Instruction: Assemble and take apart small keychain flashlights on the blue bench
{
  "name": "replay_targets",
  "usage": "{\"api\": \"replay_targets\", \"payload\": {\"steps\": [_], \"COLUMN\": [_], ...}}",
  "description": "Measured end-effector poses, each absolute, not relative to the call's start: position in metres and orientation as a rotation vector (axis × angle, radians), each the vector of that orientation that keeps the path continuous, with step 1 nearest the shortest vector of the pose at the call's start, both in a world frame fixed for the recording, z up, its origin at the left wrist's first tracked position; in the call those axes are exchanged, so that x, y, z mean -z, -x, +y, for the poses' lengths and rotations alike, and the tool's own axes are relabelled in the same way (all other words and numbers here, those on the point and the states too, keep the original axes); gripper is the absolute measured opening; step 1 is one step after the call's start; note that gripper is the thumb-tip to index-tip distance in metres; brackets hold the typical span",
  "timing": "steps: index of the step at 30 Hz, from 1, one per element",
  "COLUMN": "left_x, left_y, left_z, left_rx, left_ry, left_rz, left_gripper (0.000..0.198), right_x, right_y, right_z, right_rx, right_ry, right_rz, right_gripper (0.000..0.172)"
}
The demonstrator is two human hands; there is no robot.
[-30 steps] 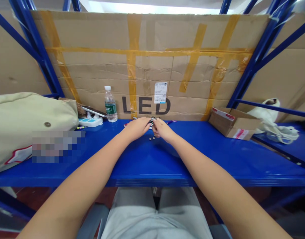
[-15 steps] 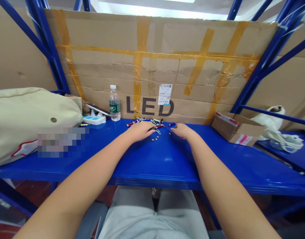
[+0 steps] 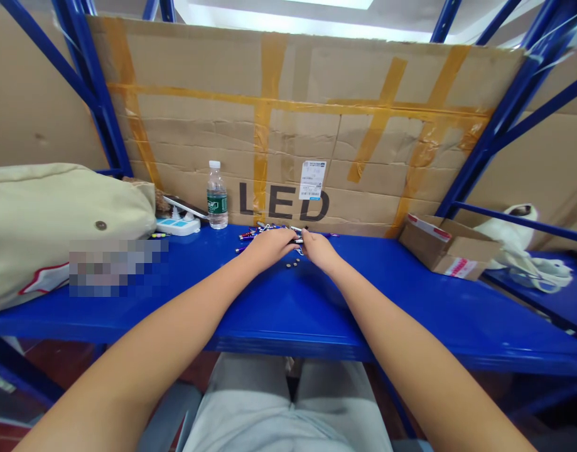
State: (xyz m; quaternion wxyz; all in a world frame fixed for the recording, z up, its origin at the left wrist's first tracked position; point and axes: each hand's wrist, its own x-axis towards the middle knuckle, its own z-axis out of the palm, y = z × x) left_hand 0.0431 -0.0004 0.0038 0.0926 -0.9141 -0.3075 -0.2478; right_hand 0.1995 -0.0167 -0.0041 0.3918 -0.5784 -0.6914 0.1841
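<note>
Mid-frame, the left hand [image 3: 270,243] and right hand [image 3: 319,248] meet fingertip to fingertip over a scatter of small coloured pen-shaped sticks [image 3: 248,235] on the blue metal bench [image 3: 279,301]; whether they pinch one is too small to tell. Tiny round silver discs [image 3: 291,265] lie just below, within reach.

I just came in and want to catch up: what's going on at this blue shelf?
A seated person stretches both arms over the blue shelf. The left hand and right hand meet at a scatter of small pen-like pieces by the LED cardboard; whether they grip one is too small to tell. Tiny round pieces lie right by the hands.
</note>
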Motion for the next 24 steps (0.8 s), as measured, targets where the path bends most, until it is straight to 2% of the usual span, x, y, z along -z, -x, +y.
{"api": "replay_targets", "payload": {"steps": [3, 5, 7, 9, 13, 16, 20, 22, 24], "left_x": [-0.001, -0.001, -0.002, -0.004, -0.006, -0.005, 0.000, 0.002, 0.000], "left_y": [-0.045, -0.044, -0.042, -0.037, -0.026, -0.024, -0.034, -0.039, -0.043], "left_z": [0.002, 0.002, 0.001, 0.001, 0.004, 0.006, 0.008, 0.009, 0.007], "left_rx": [0.793, 0.912, 1.071, 1.192, 1.110, 1.038, 1.473, 1.501, 1.479], "left_ry": [2.803, 2.965, 3.213, 3.495, 3.928, 3.943, 3.465, 3.254, 3.191], "left_rz": [-0.903, -0.968, -1.142, -1.389, -1.817, -1.957, -1.509, -1.258, -1.183], "left_gripper": [0.022, 0.032, 0.043, 0.046, 0.043, 0.045, 0.036, 0.031, 0.027], "right_x": [0.004, 0.004, 0.003, 0.002, -0.001, 0.002, 0.009, 0.011, 0.010], "right_y": [-0.202, -0.202, -0.202, -0.200, -0.194, -0.189, -0.187, -0.189, -0.192], "right_z": [-0.014, -0.014, -0.015, -0.018, -0.025, -0.026, -0.016, -0.013, -0.014], "right_rx": [-0.320, -0.236, -0.114, 0.039, 0.333, 0.416, 0.105, -0.017, 0.019], "right_ry": [1.481, 1.444, 1.381, 1.383, 1.501, 1.487, 1.489, 1.466, 1.475], "right_rz": [-1.800, -1.856, -1.930, -1.997, -2.138, -2.150, -2.004, -1.971, -1.934], "right_gripper": [0.051, 0.051, 0.050, 0.046, 0.038, 0.037, 0.041, 0.044, 0.044]}}
